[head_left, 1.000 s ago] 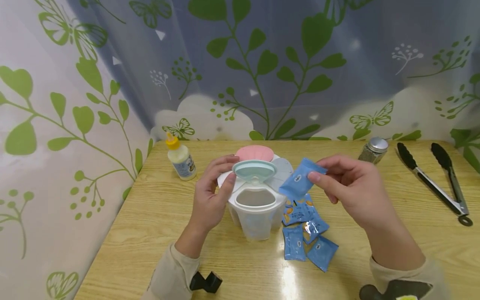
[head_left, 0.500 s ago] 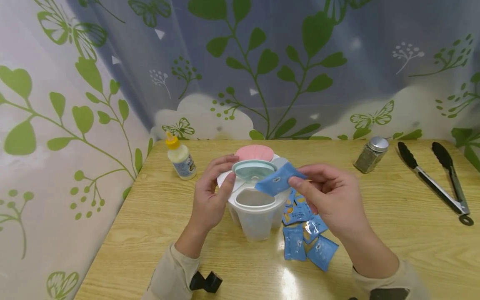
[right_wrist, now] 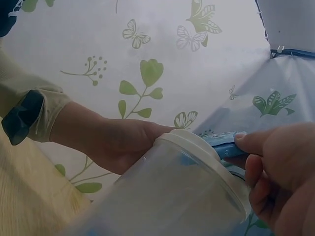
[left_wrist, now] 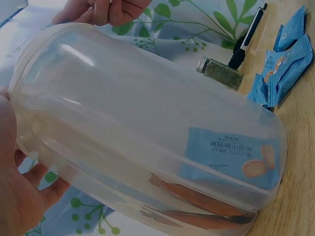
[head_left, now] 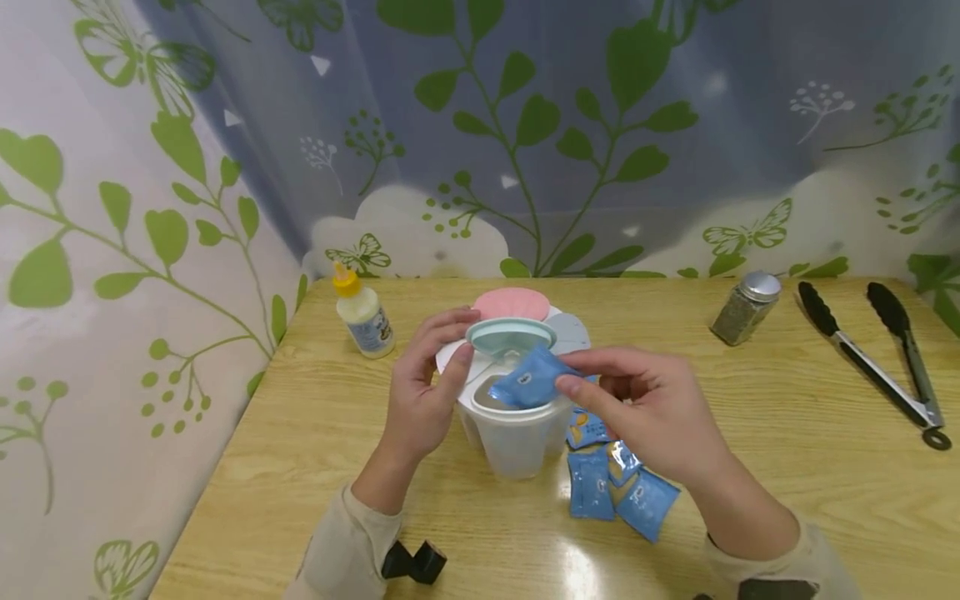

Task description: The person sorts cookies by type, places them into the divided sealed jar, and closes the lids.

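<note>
Lowered since half a second ago, the blue biscuit packet (head_left: pixel 528 379) has come down and leftward, and its free end now dips into the open mouth of the front compartment (head_left: pixel 513 454). The right hand (head_left: pixel 652 412) pinches its near corner between thumb and fingers. Its long axis slants from those fingertips on the upper right to the lower left, free end pointing left and slightly downward. In the right wrist view, blue shows through the wall just under the rim.

The left hand (head_left: pixel 427 392) grips the left edge of the lidded canister (head_left: pixel 555 433), thumb on top and fingers round the far side, as it did earlier. The canister stands upright; its mint flip lid (head_left: pixel 512 335) is raised behind the open mouth, while the pink lid (head_left: pixel 512 304) and grey-blue lid (head_left: pixel 570 331) lie lower around it. Through the translucent wall, the left wrist view shows a blue packet lying low inside (left_wrist: pixel 231 157), and orange-brown items (left_wrist: pixel 202 199) beside it, in which compartment one cannot tell.

Loose blue packets (head_left: pixel 648 504) lie just right of the canister on the wooden table (head_left: pixel 300 467). Farther out stand a yellow-capped squeeze bottle (head_left: pixel 367 322) on the left and a herb jar (head_left: pixel 742 312) on the right, near spread tongs (head_left: pixel 881 378) with black tips pointing away.
</note>
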The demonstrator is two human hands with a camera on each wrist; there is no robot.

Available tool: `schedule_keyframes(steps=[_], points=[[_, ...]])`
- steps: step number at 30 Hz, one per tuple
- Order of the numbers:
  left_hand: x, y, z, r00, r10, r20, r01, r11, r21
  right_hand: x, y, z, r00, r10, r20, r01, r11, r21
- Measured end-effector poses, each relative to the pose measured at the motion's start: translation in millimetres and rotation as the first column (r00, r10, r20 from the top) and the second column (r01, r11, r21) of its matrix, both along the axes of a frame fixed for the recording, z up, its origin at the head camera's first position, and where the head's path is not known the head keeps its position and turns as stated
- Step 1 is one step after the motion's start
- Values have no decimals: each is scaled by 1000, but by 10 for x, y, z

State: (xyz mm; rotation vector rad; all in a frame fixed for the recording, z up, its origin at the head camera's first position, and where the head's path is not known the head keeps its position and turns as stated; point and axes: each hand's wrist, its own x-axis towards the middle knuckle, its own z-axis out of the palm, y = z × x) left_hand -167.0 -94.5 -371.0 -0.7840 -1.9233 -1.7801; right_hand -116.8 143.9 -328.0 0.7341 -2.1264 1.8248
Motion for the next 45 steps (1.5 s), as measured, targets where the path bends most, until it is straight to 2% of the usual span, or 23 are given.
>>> schedule_keyframes(steps=[5,8,10,14,17,20,23,28,32,39,42,45], points=[[20,-27,-10,1000,8,-5,-8,1000,11,-50,16,-20,991,134,13,-134,991,-14],[20,-27,-7,1000,0,-4,0,1000,8,-60,76,-21,985,166,40,-165,986,-19],[17,-26,-6,1000,1,-2,-1,1000,7,-63,137,-14,983,163,85,-163,987,-8],[12,-20,-1,1000,1,0,-1,1000,6,-88,290,-21,968,203,146,-205,979,-5],[9,-11,-1,1000,-2,0,2,1000,5,-128,408,-69,952,289,103,-288,957,-23],[11,-5,-5,1000,-1,-2,1,1000,6,-180,507,-147,921,388,28,-387,921,-34],[18,-2,-4,1000,1,-4,-1,1000,8,-213,587,-229,897,442,15,-442,897,-8],[17,3,3,1000,1,6,-1,1000,-1,-231,673,-375,870,473,140,-485,873,60],[11,6,7,1000,2,14,-2,1000,-4,-255,702,-498,828,515,223,-542,837,76],[6,12,16,1000,0,4,0,1000,0,-240,703,-722,775,499,389,-582,803,128],[1,18,19,1000,-4,0,4,1000,-1,-236,710,-823,757,511,407,-601,789,127],[-5,23,20,1000,-3,-3,3,1000,-1,-249,715,-912,754,522,398,-611,781,133]])
